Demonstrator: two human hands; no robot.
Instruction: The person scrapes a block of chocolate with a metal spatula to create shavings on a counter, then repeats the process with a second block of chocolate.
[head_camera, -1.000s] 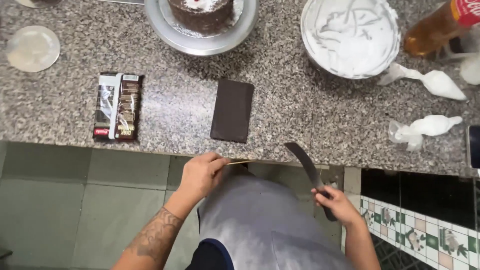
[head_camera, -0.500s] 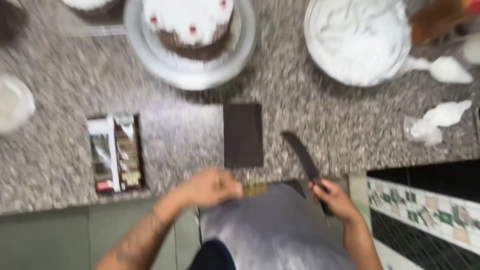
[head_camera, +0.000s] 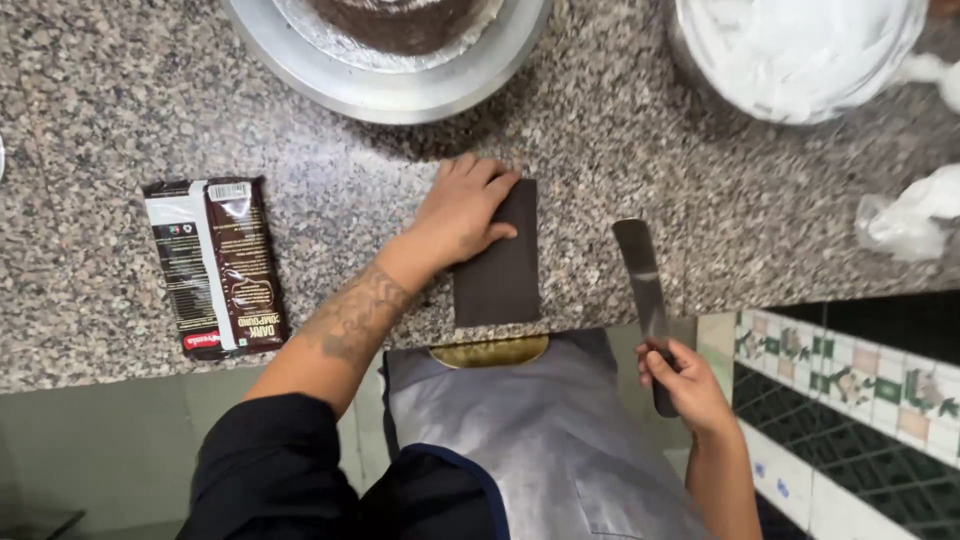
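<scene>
A dark chocolate slab (head_camera: 503, 268) lies on the speckled granite counter (head_camera: 120, 110) near its front edge. My left hand (head_camera: 462, 212) rests flat on the slab's upper left part, fingers spread. My right hand (head_camera: 686, 378) grips the dark handle of a knife (head_camera: 641, 272); its blade points away from me, over the counter edge just right of the slab. A gold disc (head_camera: 490, 350) shows under the counter edge, against my grey apron.
A dark cake sits on a metal plate (head_camera: 400, 85) at the back. A bowl of white cream (head_camera: 800, 50) stands at the back right, a crumpled plastic bag (head_camera: 915, 220) beside it. A brown wrapper (head_camera: 218, 265) lies left. Tiled wall lower right.
My left hand rose from the counter's edge onto the chocolate slab. The knife in my right hand came up beside the slab. The view moved closer to the counter.
</scene>
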